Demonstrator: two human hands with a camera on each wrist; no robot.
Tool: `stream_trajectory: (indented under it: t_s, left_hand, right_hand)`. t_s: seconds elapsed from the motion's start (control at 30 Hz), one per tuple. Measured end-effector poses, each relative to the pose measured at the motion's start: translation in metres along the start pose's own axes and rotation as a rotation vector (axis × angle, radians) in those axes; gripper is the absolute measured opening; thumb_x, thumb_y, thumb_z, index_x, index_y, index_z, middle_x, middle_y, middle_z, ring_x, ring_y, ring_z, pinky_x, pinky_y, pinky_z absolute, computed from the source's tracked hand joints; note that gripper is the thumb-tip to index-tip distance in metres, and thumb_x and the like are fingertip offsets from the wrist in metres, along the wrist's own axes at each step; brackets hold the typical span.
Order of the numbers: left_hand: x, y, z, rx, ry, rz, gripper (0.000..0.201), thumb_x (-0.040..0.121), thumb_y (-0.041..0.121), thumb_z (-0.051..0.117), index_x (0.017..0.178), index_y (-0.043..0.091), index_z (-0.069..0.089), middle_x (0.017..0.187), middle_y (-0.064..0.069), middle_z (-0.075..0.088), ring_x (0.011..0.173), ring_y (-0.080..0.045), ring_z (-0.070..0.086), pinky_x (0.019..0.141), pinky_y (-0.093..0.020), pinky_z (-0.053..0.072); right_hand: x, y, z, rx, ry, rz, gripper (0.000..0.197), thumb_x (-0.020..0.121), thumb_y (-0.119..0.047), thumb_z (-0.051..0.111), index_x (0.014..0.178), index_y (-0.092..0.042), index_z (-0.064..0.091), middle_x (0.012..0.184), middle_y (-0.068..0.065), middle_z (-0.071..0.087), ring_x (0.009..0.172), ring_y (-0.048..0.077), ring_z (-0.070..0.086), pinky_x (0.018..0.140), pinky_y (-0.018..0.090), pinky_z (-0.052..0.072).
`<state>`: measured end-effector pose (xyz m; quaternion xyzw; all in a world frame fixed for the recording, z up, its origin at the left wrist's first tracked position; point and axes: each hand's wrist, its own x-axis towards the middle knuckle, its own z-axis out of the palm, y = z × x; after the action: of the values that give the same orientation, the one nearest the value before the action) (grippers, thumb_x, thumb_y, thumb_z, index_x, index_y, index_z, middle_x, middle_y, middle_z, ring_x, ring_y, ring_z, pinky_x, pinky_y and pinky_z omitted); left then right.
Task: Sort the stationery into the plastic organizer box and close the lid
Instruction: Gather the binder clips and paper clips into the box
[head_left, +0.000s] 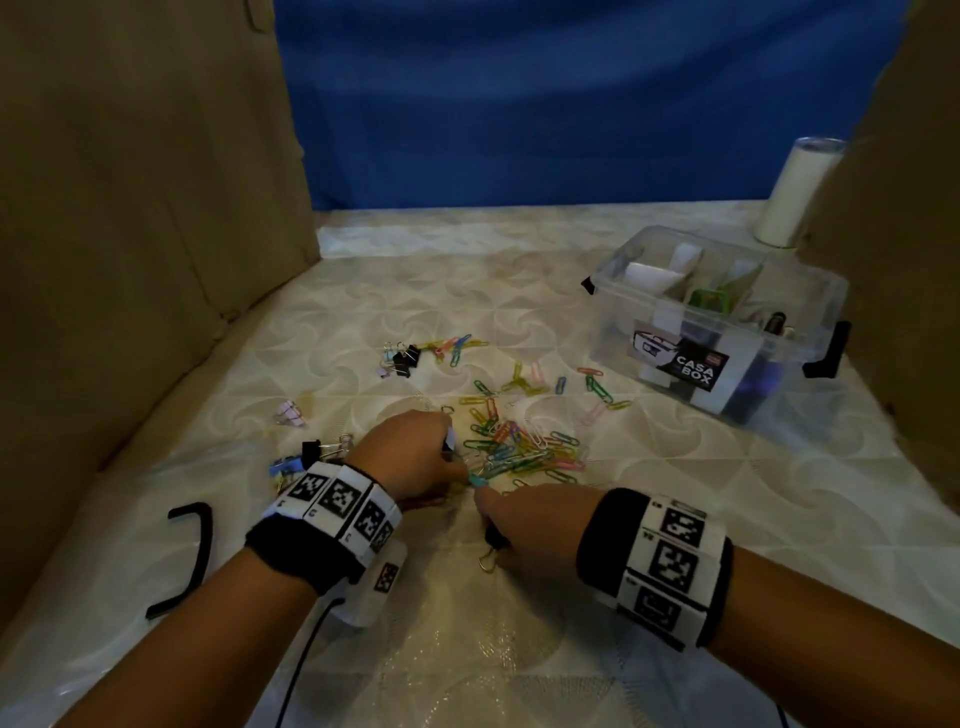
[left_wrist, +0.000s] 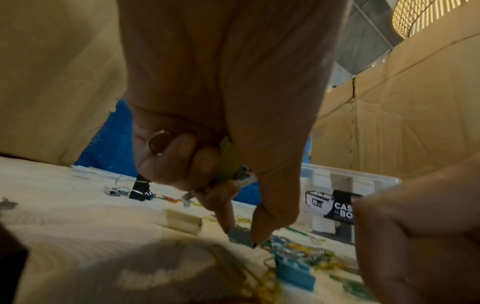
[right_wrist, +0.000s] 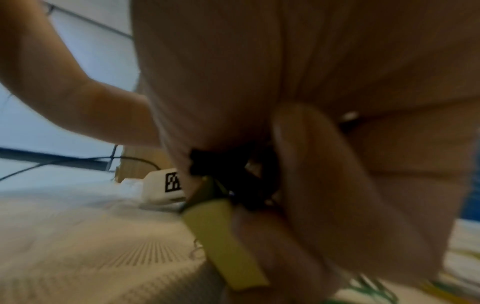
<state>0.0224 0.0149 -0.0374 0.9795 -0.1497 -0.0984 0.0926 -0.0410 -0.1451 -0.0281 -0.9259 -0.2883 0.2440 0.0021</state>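
Several coloured paper clips (head_left: 519, 447) lie heaped on the pale patterned cloth (head_left: 467, 649). My left hand (head_left: 457, 462) is at the heap's near-left edge. Its thumb and forefinger pinch a grey binder clip (left_wrist: 241, 237), while the curled fingers hold a green binder clip (left_wrist: 228, 162) and others. My right hand (head_left: 485, 506), just in front of it, grips a black binder clip (right_wrist: 233, 174) and a yellow-green binder clip (right_wrist: 223, 236). A blue binder clip (left_wrist: 293, 273) lies between the hands. The clear organizer box (head_left: 810, 296) stands open at the right, partly filled.
More binder clips lie at the far left (head_left: 400, 356), at the left (head_left: 291, 413) and by my left wrist (head_left: 311, 452). A black bent strip (head_left: 189, 556) lies near left. A white cylinder (head_left: 795, 192) stands behind the box. Cardboard walls (head_left: 130, 234) flank both sides.
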Motion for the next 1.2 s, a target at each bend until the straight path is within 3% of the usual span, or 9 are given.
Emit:
stream_trajectory:
  t_s: [0.13,0.2,0.37,0.5,0.6,0.77,0.87,1.07,1.2]
  left_hand:
    - [-0.011,-0.003,-0.012,-0.098,0.041,-0.005,0.022,0.084,0.027,0.061,0.080,0.006,0.057,0.082,-0.010,0.056,0.077,-0.024,0.054,0.062,-0.030,0.038]
    - [-0.017,-0.006,-0.016,-0.144,0.059,-0.008,0.024,0.084,0.027,0.063,0.087,0.004,0.060,0.086,-0.009,0.059,0.080,-0.023,0.055,0.058,-0.024,0.035]
    - [-0.029,-0.012,-0.018,-0.225,0.098,0.000,0.023,0.084,0.028,0.065,0.092,0.007,0.063,0.082,-0.005,0.060,0.072,-0.016,0.053,0.062,-0.028,0.038]
    - [-0.033,-0.013,-0.017,-0.268,0.113,-0.008,0.017,0.084,0.029,0.064,0.089,0.012,0.063,0.073,0.003,0.055,0.063,-0.009,0.048,0.058,-0.027,0.037]
    - [-0.034,-0.013,-0.018,-0.276,0.119,-0.005,0.015,0.084,0.031,0.063,0.085,0.017,0.062,0.079,0.000,0.061,0.070,-0.014,0.054,0.064,-0.031,0.042]
    - [-0.037,-0.018,-0.022,-0.316,0.152,0.016,0.015,0.083,0.034,0.063,0.079,0.020,0.059,0.075,0.001,0.063,0.071,-0.013,0.058,0.066,-0.032,0.046]
    - [-0.042,-0.020,-0.022,-0.338,0.159,0.018,0.015,0.082,0.036,0.063,0.079,0.021,0.060,0.073,0.000,0.065,0.071,-0.014,0.061,0.068,-0.033,0.048]
    - [-0.047,-0.029,-0.012,-0.325,0.143,0.029,0.018,0.083,0.036,0.064,0.084,0.018,0.060,0.072,-0.001,0.062,0.068,-0.011,0.057,0.061,-0.024,0.042]
    - [-0.050,-0.031,-0.006,-0.291,0.138,0.043,0.026,0.084,0.042,0.061,0.087,0.017,0.060,0.073,-0.001,0.062,0.072,-0.014,0.057,0.060,-0.018,0.038]
  right_hand:
    - [-0.008,0.019,-0.010,0.323,-0.075,-0.058,0.035,0.094,-0.035,0.053,0.119,-0.014,0.040,0.097,0.004,0.061,0.074,0.017,0.051,0.066,0.029,0.041]
    - [-0.014,0.029,-0.012,0.551,-0.085,-0.087,0.027,0.092,-0.037,0.057,0.110,-0.021,0.043,0.081,-0.004,0.059,0.063,0.010,0.050,0.059,0.024,0.043]
    - [-0.034,0.054,-0.034,0.999,0.017,-0.118,0.016,0.092,-0.024,0.059,0.096,-0.019,0.044,0.076,-0.003,0.063,0.053,0.003,0.052,0.045,0.018,0.040]
    - [-0.035,0.110,-0.096,1.046,0.467,0.074,0.011,0.092,-0.029,0.058,0.083,-0.023,0.054,0.075,0.001,0.067,0.055,0.016,0.048,0.043,0.020,0.036]
    - [-0.016,0.171,-0.155,0.752,0.821,0.346,0.013,0.095,-0.026,0.052,0.093,-0.014,0.053,0.084,0.011,0.064,0.058,0.021,0.051,0.054,0.029,0.044]
    - [0.017,0.253,-0.203,0.286,0.547,0.765,0.038,0.096,-0.034,0.048,0.085,0.000,0.061,0.092,0.019,0.066,0.078,0.035,0.060,0.075,0.044,0.050]
    - [0.038,0.279,-0.207,0.243,0.454,0.793,0.050,0.091,-0.047,0.050,0.106,-0.002,0.065,0.110,0.018,0.066,0.096,0.037,0.062,0.090,0.046,0.050]
    - [0.047,0.263,-0.214,0.465,0.438,0.756,0.062,0.093,-0.041,0.054,0.140,-0.003,0.043,0.142,0.020,0.046,0.119,0.034,0.050,0.108,0.045,0.037]
    - [0.030,0.233,-0.211,0.529,0.461,0.718,0.058,0.096,-0.039,0.049,0.139,0.000,0.042,0.136,0.019,0.051,0.115,0.037,0.054,0.103,0.048,0.043]
